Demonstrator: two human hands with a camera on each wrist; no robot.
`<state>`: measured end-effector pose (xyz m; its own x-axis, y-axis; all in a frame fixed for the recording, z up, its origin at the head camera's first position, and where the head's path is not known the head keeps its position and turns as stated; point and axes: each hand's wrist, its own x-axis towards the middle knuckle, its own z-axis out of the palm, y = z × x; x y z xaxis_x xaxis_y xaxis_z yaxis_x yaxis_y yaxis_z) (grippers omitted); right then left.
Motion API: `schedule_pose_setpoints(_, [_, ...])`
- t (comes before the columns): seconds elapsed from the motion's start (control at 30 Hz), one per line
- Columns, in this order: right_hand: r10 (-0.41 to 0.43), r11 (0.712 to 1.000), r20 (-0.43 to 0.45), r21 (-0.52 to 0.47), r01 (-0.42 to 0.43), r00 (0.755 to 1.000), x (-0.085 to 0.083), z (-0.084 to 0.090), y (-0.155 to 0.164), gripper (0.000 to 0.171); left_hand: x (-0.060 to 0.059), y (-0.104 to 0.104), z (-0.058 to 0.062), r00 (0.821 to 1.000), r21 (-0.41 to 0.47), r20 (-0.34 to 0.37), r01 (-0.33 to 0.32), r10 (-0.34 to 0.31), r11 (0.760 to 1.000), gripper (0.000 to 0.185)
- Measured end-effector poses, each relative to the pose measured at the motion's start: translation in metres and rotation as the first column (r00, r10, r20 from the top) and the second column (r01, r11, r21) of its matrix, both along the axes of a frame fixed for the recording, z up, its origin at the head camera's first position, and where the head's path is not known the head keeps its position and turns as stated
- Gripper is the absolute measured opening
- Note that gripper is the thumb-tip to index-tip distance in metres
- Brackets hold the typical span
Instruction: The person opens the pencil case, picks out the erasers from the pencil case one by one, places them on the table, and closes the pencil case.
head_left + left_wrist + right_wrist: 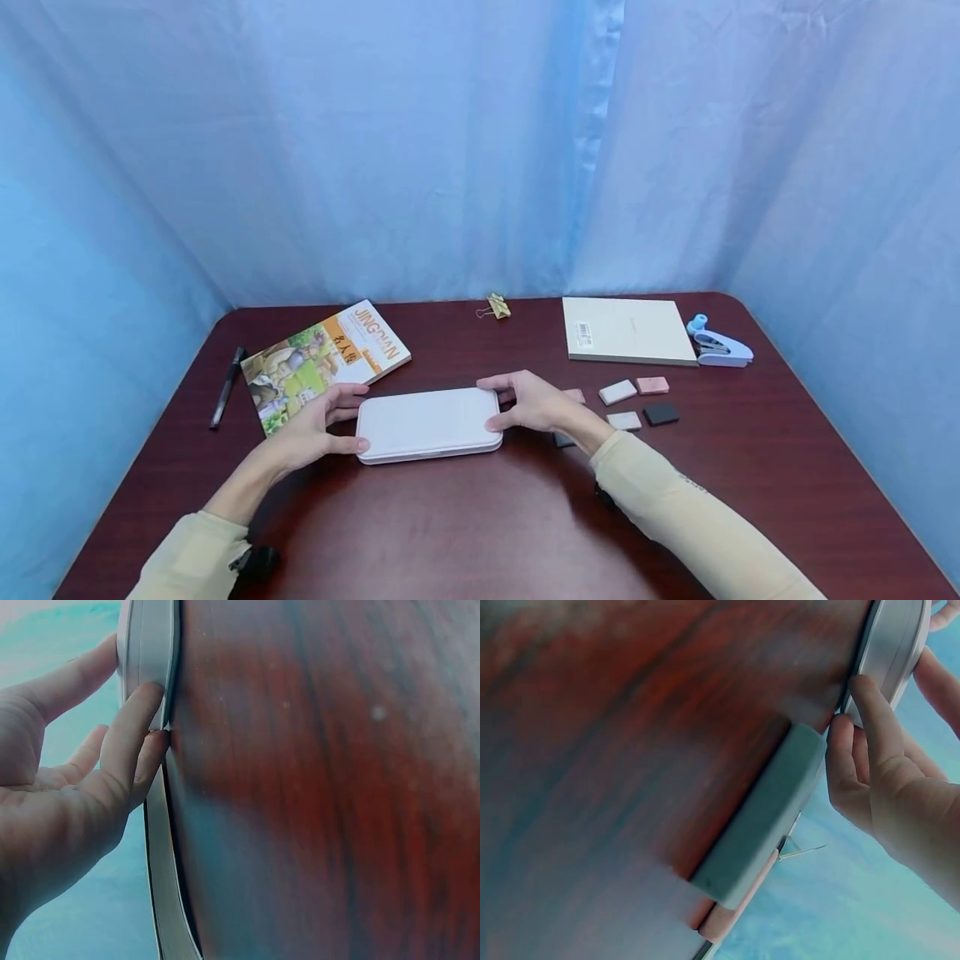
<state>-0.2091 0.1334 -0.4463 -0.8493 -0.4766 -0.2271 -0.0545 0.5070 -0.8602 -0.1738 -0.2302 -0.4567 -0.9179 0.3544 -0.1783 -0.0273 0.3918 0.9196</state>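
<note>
A flat white case with rounded corners lies on the dark red table in front of the person. My left hand grips its left end, the thumb on the near corner and the fingers at the far one. At the right end my right hand holds it the same way, thumb on top near the edge. The left wrist view shows fingertips against the side of the case, low by the tabletop. In the right wrist view, fingers touch the case's end beside a dark block.
Several small blocks, among them a white one and a black one, lie right of the right hand. An illustrated book and a pen are left. Behind are a binder clip, cream notebook and stapler.
</note>
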Motion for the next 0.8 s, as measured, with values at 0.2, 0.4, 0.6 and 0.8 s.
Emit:
schedule_pose_setpoints(0.2, [0.007,1.0,0.0,0.003,-0.007,1.0,0.003,-0.001,0.001,0.067,0.002,0.005,0.005,0.999,0.007,0.033,-0.023,0.023,1.0,0.091])
schedule_pose_setpoints(0.4, [0.032,0.999,-0.025,0.034,-0.031,0.999,0.002,-0.001,-0.003,0.066,0.006,0.003,0.008,0.996,0.013,0.069,-0.053,0.052,0.998,0.094])
schedule_pose_setpoints(0.6, [0.163,0.977,-0.279,0.182,-0.115,0.946,0.006,-0.001,0.0,0.061,0.011,-0.002,0.012,0.999,-0.052,-0.041,-0.032,0.03,0.998,0.091])
schedule_pose_setpoints(0.8, [0.176,0.962,-0.788,0.264,0.065,0.59,0.014,0.012,0.033,0.05,0.018,-0.004,0.033,0.794,-0.307,-0.606,-0.185,-0.042,0.934,0.064])
